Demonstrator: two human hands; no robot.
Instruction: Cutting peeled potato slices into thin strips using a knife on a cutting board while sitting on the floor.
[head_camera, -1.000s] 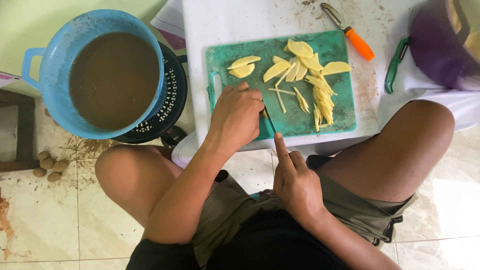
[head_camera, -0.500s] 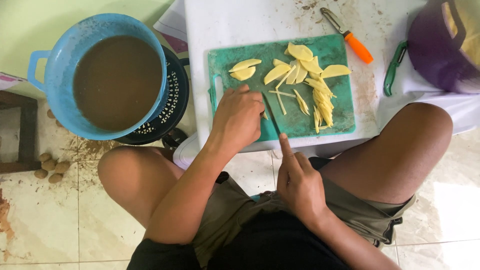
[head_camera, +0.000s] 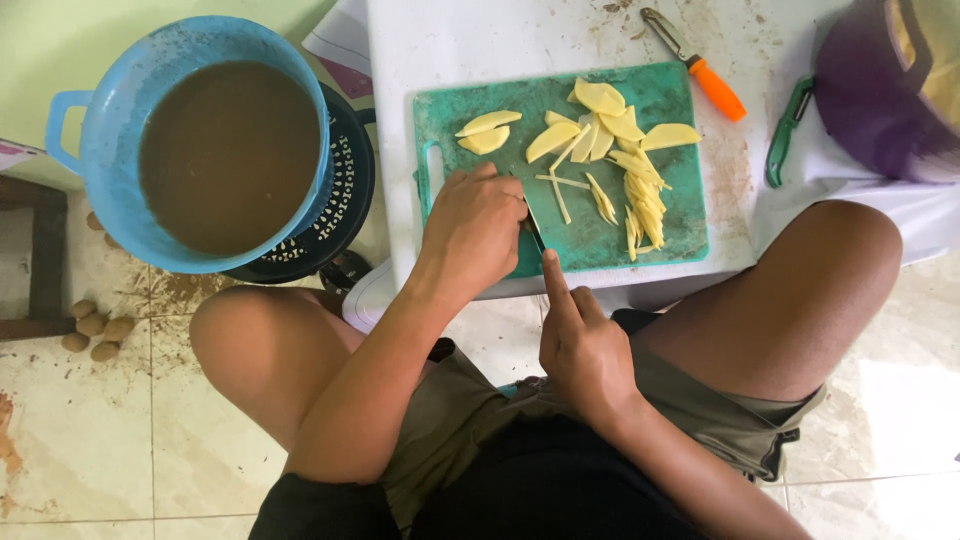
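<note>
The right hand is clenched round a knife, its forefinger stretched out along the back of the blade. Only a short part of the blade shows, between the two hands at the middle of the frame; its long axis runs from lower right to upper left, tip pointing up and away from the person toward the left hand. The handle is hidden in the fist. The left hand lies curled, fingers bent down, on the lower left part of the green board, pressing on something the knuckles hide; what it grips cannot be told.

The board lies on a white table in the upper middle of the frame. Potato slices and thinner potato sticks are scattered over the board's upper and right parts, apart from the blade. An orange-handled peeler lies above the board's right corner. A blue tub of brown water stands upper left, and small potatoes lie on the floor at the left edge.
</note>
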